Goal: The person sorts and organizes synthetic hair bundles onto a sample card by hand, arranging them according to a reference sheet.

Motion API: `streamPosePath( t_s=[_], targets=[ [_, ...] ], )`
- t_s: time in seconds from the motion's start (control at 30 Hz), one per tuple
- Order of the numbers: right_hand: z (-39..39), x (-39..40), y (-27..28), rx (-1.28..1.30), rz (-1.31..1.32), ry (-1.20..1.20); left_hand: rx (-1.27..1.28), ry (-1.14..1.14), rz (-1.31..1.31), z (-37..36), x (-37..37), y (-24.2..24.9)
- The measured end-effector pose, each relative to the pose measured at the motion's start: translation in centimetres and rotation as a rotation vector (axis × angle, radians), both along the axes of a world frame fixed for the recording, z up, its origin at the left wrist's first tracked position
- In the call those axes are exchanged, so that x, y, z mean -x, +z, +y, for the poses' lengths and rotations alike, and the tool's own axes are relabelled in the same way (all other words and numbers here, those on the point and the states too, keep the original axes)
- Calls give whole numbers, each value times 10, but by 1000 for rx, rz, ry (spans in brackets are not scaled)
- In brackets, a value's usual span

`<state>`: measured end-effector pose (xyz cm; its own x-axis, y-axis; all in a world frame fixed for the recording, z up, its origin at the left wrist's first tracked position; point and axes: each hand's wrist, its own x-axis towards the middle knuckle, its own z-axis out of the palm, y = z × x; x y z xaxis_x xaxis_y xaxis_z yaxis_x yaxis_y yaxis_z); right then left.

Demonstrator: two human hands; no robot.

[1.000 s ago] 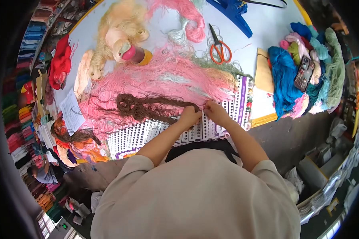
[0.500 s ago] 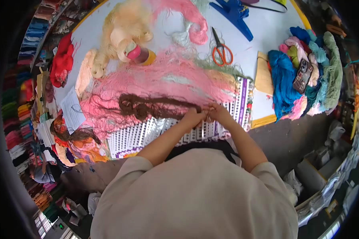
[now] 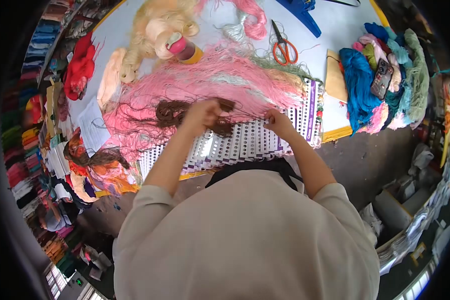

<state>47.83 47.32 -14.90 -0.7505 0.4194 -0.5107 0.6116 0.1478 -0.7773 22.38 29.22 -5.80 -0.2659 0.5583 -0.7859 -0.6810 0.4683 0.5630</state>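
Narrow pinch shows in right hand, over punched cards near table edge; blurred left hand, grip I cannot tell, is at brown yarn, with room between hands.

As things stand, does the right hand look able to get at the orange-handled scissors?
Probably yes: the scissors lie on the table, and nothing tall stands between them and the right hand, just loose yarn.
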Motion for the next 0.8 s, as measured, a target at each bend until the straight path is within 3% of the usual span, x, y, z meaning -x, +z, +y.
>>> streamPosePath(
  t_s=[0.03,0.13,0.2,0.23,0.3,0.37,0.4,0.43,0.5,0.63,0.7,0.73,0.77,0.8],
  targets=[
    [-2,1,1,-19,-8,-6,-44,62,-30,-20,34,10],
    [-6,2,-2,-66,3,-19,-235,610,180,-58,90,36],
    [-10,3,1,-65,-47,-30,-102,604,465,-69,100,62],
    [-11,4,6,-60,-56,-20,-72,543,460,-81,105,53],
    [-20,5,12,-98,-43,-48,-212,281,201,-76,76,70],
    [-31,13,24,-126,68,-153,-240,275,161,-47,22,91],
    [-40,22,47,-154,145,-238,-392,279,53,-40,3,87],
    [-47,35,88,0,155,-324,-559,187,-18,-36,-9,81],
    [-65,56,154,379,473,-489,-697,305,-285,-14,-46,102],
    [-78,67,214,421,505,-349,-803,117,-285,-6,-60,104],
    [-81,68,205,388,549,-354,-779,-208,409,-7,-67,129],
    [-82,67,203,372,556,-349,-765,-262,610,-6,-70,137],
    [-83,66,202,357,563,-344,-766,-265,613,-4,-71,133],
    [-83,65,201,356,559,-364,-777,-118,342,-2,-73,124]
  ],
)
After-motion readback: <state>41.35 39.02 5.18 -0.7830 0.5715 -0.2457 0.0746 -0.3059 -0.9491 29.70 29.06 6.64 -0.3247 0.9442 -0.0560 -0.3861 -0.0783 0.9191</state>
